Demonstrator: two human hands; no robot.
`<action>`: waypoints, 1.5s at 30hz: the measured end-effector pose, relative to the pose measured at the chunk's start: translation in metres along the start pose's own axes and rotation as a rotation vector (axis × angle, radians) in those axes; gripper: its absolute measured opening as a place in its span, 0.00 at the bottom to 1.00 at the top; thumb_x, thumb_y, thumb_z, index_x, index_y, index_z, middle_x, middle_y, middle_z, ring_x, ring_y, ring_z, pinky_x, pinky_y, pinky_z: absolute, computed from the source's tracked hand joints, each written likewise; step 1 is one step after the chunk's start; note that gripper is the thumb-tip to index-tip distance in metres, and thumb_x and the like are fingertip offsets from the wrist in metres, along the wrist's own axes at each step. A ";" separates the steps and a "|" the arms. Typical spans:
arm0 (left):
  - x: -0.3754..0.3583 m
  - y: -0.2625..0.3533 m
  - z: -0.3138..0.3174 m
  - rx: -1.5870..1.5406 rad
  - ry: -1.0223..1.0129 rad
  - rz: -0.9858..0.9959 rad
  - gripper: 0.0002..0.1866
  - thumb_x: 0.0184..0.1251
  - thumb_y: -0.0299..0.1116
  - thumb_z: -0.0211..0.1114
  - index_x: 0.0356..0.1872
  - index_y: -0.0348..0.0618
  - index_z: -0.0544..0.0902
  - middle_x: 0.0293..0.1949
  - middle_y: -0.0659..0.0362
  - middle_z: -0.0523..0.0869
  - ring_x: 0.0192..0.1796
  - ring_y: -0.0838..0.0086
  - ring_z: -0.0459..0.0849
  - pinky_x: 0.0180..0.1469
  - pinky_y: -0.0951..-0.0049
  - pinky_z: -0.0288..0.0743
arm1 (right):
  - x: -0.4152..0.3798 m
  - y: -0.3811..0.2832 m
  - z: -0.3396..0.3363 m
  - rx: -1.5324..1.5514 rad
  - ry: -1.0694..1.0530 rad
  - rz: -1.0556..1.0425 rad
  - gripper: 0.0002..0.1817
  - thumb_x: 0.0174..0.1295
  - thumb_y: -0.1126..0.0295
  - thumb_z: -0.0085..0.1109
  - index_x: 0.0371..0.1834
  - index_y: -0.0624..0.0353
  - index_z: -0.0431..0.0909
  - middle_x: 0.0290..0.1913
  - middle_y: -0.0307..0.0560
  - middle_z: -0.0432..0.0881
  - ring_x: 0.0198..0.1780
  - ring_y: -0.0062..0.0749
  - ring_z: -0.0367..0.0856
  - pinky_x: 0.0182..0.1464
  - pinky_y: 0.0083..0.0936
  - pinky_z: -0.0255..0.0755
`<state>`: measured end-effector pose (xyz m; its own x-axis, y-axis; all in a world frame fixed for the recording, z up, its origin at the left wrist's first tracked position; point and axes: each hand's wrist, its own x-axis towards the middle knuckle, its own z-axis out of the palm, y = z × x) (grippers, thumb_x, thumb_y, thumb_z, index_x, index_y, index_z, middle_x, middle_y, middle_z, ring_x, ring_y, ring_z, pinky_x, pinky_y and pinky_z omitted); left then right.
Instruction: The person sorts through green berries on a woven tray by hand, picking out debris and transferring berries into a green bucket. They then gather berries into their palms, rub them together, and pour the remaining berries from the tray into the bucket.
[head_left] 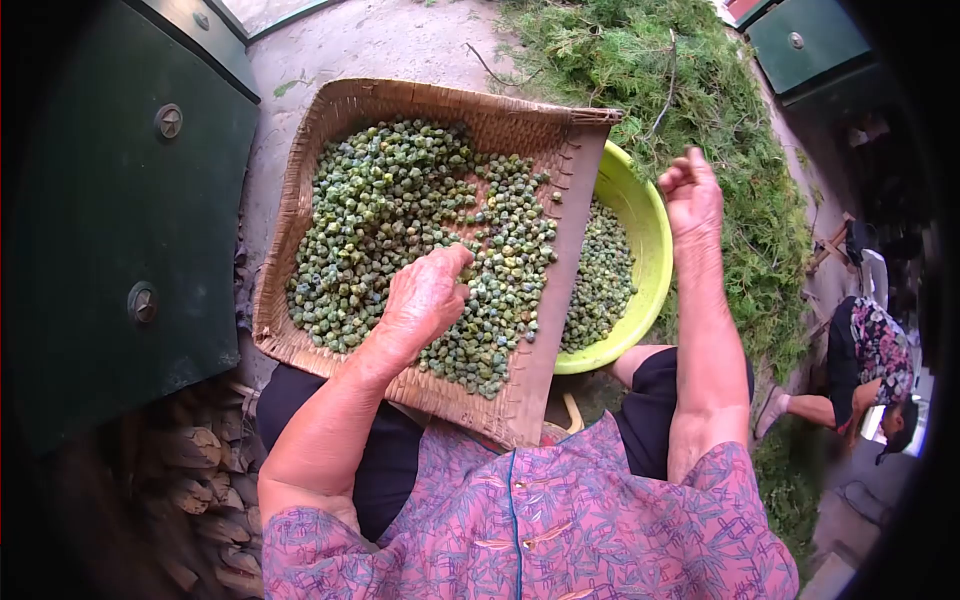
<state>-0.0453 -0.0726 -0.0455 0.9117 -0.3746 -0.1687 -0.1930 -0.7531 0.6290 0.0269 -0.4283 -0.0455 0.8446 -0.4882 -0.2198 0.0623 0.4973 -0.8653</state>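
A woven winnowing basket (420, 97) rests tilted across my lap, filled with small round green cones (370, 230). My left hand (428, 295) is over the cones with its fingers curled in and their tips at the pile; what they pinch, if anything, is hidden. To the right, under the basket's flat lip, stands a yellow-green plastic basin (655, 260) with more green cones (600, 270) inside. My right hand (693, 195) is raised beyond the basin's right rim, fingers closed together in a pinch. Anything between those fingertips is too small to name.
Cut evergreen branches (740, 200) lie heaped on the ground at the right. Dark green cabinets (130, 220) stand at the left, with split firewood (205, 490) below. Another person (870, 350) sits at the far right. A green cabinet (810, 45) stands at upper right.
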 end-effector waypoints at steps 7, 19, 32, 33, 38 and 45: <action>0.002 0.007 0.002 0.197 -0.251 0.020 0.12 0.59 0.34 0.59 0.41 0.41 0.80 0.39 0.50 0.82 0.43 0.53 0.81 0.45 0.56 0.74 | 0.046 0.018 0.005 0.004 0.212 0.045 0.16 0.63 0.82 0.47 0.54 0.67 0.70 0.34 0.56 0.81 0.35 0.38 0.84 0.39 0.35 0.83; -0.006 0.009 0.006 0.175 -0.307 0.104 0.12 0.59 0.36 0.61 0.39 0.40 0.80 0.34 0.50 0.82 0.40 0.53 0.82 0.41 0.55 0.74 | -0.026 0.170 0.117 -1.695 -0.564 -0.819 0.08 0.55 0.69 0.56 0.37 0.54 0.79 0.40 0.45 0.77 0.48 0.43 0.72 0.48 0.40 0.66; 0.000 -0.019 -0.004 0.381 -0.120 0.078 0.06 0.58 0.32 0.59 0.26 0.41 0.78 0.27 0.49 0.82 0.34 0.53 0.82 0.35 0.54 0.74 | -0.112 0.157 0.091 -1.494 -1.164 -0.713 0.11 0.51 0.70 0.55 0.38 0.52 0.81 0.34 0.43 0.78 0.47 0.41 0.73 0.54 0.40 0.62; 0.002 -0.023 -0.004 0.406 -0.075 0.056 0.06 0.58 0.32 0.59 0.26 0.41 0.77 0.26 0.49 0.82 0.34 0.53 0.82 0.35 0.54 0.74 | -0.117 0.153 0.085 -1.443 -1.193 -0.729 0.11 0.50 0.71 0.56 0.38 0.53 0.80 0.33 0.43 0.78 0.47 0.40 0.74 0.54 0.39 0.62; 0.009 -0.037 -0.001 0.255 -0.012 -0.165 0.12 0.59 0.33 0.59 0.41 0.40 0.83 0.38 0.46 0.84 0.44 0.54 0.83 0.47 0.60 0.76 | -0.112 0.093 0.074 -1.278 -1.163 -0.618 0.10 0.50 0.81 0.54 0.35 0.58 0.81 0.37 0.45 0.83 0.42 0.42 0.81 0.47 0.34 0.73; -0.003 -0.053 0.028 -0.098 0.171 -0.224 0.18 0.54 0.32 0.62 0.47 0.36 0.80 0.45 0.45 0.82 0.50 0.54 0.79 0.55 0.62 0.72 | -0.084 0.008 0.055 -1.063 -0.767 -0.581 0.09 0.57 0.77 0.55 0.39 0.60 0.82 0.38 0.49 0.83 0.40 0.37 0.83 0.47 0.27 0.76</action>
<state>-0.0476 -0.0467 -0.1001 0.9771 -0.1022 -0.1869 0.0485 -0.7475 0.6624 -0.0145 -0.3443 -0.0093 0.9324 0.2379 0.2723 0.3608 -0.5646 -0.7423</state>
